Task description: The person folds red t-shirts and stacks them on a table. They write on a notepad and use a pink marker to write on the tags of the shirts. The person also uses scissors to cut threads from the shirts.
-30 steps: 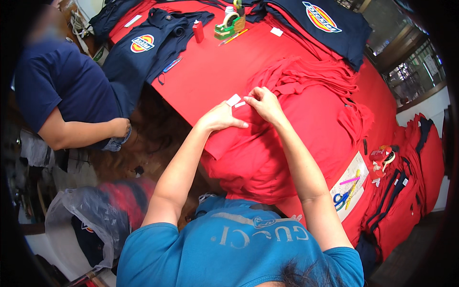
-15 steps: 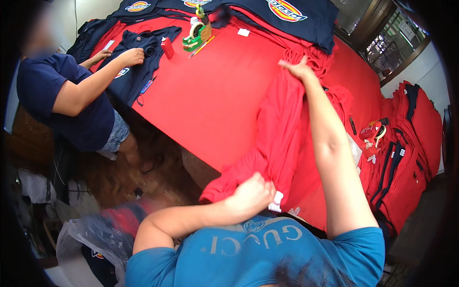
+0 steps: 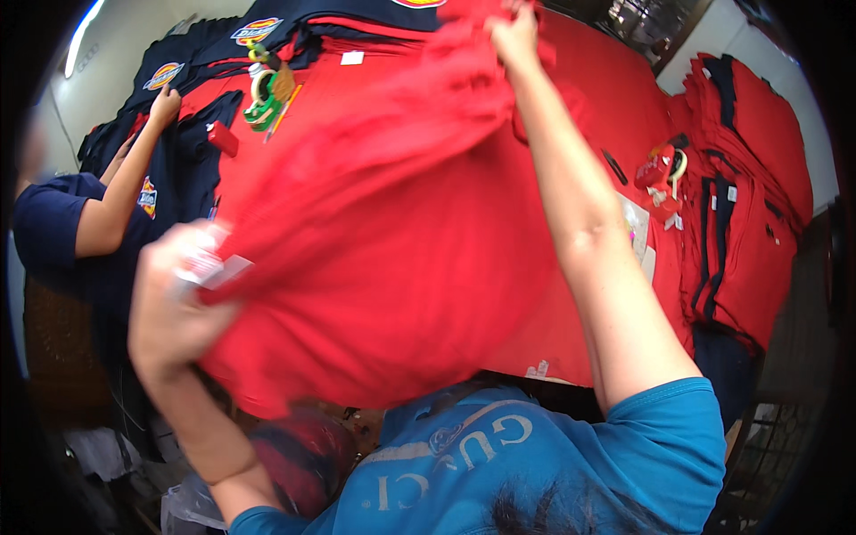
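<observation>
A large red garment [image 3: 383,276] is stretched in the air in front of me, blurred by motion; its exact kind cannot be made out. My left hand [image 3: 174,312], smeared by motion, is closed on its near left end, beside white label tags [image 3: 214,267]. At the far side, my right hand [image 3: 515,43] is closed on the gathered other end, its arm stretched out. The cloth billows between my hands and hides much of the red table surface [image 3: 606,80].
Navy shirts [image 3: 312,22] lie along the far edge. A green tape dispenser [image 3: 262,109] and a small red bottle [image 3: 223,138] stand left. Folded red garments [image 3: 749,178] are piled right, near a black pen [image 3: 615,167]. A person in navy [image 3: 53,218] handles dark shirts at left.
My left hand has swung up and left, spreading the red garment out wide. My right hand has moved farther away and left, now closed on cloth. The other person's hand has risen.
</observation>
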`<move>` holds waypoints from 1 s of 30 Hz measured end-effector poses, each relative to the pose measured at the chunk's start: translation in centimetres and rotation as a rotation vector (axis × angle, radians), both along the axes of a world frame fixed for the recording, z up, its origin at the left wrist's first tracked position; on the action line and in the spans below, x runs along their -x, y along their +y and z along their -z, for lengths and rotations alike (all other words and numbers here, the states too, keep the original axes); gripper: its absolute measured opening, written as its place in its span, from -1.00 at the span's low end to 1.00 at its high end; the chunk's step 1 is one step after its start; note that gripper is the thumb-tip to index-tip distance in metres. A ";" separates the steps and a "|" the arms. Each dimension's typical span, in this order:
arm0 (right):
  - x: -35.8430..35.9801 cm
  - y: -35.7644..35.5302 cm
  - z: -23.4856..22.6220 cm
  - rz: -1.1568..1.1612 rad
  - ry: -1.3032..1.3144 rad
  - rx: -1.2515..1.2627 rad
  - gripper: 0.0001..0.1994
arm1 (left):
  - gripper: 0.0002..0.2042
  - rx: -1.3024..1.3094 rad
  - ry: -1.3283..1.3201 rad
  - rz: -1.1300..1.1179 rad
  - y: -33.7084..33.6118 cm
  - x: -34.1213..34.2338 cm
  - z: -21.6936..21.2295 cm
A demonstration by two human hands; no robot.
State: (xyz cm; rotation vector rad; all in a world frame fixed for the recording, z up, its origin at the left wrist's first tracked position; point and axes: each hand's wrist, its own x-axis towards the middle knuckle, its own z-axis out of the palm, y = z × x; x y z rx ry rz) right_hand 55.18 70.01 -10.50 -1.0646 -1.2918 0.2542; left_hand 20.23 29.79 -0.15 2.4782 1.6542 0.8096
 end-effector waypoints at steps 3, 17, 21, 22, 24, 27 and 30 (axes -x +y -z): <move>-3.1 -0.9 -9.2 -0.081 0.107 -0.273 -0.54 | -0.61 -0.016 0.151 -0.253 -2.9 3.8 -6.4; -22.1 -1.9 10.2 -0.100 0.231 0.795 -0.40 | -0.61 0.528 -0.141 -0.064 3.6 -26.7 19.4; -27.2 -8.5 15.9 0.395 -0.803 0.758 -0.62 | -0.46 0.731 -0.617 0.012 5.6 -24.8 23.0; -28.0 -10.5 16.3 0.461 -0.942 0.684 -0.63 | -0.37 0.981 -0.703 0.061 6.8 -24.1 22.5; -29.1 -13.2 17.9 0.516 -0.979 0.572 -0.66 | -0.25 0.956 -0.583 0.081 7.8 -24.5 22.1; -29.9 -14.0 17.8 0.478 -1.104 0.528 -0.64 | -0.19 0.925 -0.557 0.047 7.5 -24.6 21.8; -31.1 -13.9 17.9 0.407 -1.099 0.449 -0.64 | -0.21 0.933 -0.593 0.049 7.5 -24.4 21.6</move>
